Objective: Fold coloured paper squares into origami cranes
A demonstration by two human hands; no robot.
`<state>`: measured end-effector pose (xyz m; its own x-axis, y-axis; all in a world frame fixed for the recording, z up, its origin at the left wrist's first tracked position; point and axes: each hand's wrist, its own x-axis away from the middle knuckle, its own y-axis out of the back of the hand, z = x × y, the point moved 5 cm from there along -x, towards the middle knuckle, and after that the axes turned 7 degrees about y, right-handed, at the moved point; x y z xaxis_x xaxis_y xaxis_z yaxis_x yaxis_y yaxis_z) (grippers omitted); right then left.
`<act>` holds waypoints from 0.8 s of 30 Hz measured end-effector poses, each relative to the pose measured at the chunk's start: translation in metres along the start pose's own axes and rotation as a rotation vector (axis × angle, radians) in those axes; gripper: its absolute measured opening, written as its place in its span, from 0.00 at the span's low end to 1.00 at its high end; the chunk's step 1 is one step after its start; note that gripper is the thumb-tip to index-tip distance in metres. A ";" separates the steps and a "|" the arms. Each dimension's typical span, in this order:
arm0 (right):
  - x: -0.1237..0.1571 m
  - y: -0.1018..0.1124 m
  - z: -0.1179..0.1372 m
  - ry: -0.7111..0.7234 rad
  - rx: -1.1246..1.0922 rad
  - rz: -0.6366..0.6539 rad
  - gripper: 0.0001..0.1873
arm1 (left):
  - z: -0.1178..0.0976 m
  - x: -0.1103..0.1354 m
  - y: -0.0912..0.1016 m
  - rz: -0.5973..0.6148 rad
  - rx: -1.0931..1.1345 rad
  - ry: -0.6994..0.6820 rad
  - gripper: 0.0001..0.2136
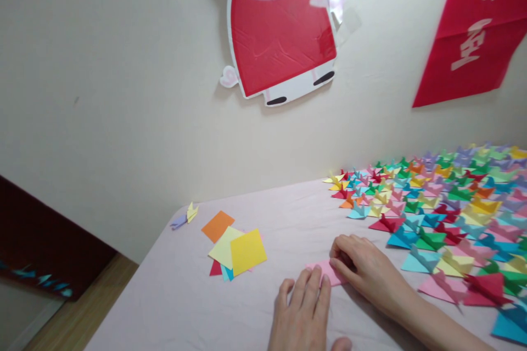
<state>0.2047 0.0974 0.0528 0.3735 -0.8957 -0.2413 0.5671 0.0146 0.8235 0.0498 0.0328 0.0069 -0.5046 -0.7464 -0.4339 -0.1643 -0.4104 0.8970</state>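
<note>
A piece of pink origami paper (328,272) lies on the cloth-covered surface, folded to a narrow strip as far as it shows. My left hand (302,307) rests flat with its fingers stretched out, fingertips on the paper's near left part, hiding some of it. At the paper's right end, my right hand (362,269) is closed, thumb and curled fingers together on its edge. Off to the left lies a loose pile of square paper sheets, with a yellow sheet (248,252) on top and an orange sheet (218,226) behind.
Rows of folded paper cranes (428,239) in many colours fill the right side, close to my right forearm. Two small folded pieces, one yellow (191,213) and one purple (179,222), sit at the far left corner. A wall with a red cartoon cutout (280,38) rises behind.
</note>
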 end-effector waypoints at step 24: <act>0.000 -0.002 0.000 -0.010 0.018 -0.018 0.07 | -0.002 -0.005 0.009 -0.037 -0.045 -0.048 0.33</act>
<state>0.2035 0.0972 0.0509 0.3556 -0.9002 -0.2513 0.5607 -0.0097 0.8280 0.0524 0.0319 0.0167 -0.5396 -0.7045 -0.4610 -0.1462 -0.4609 0.8754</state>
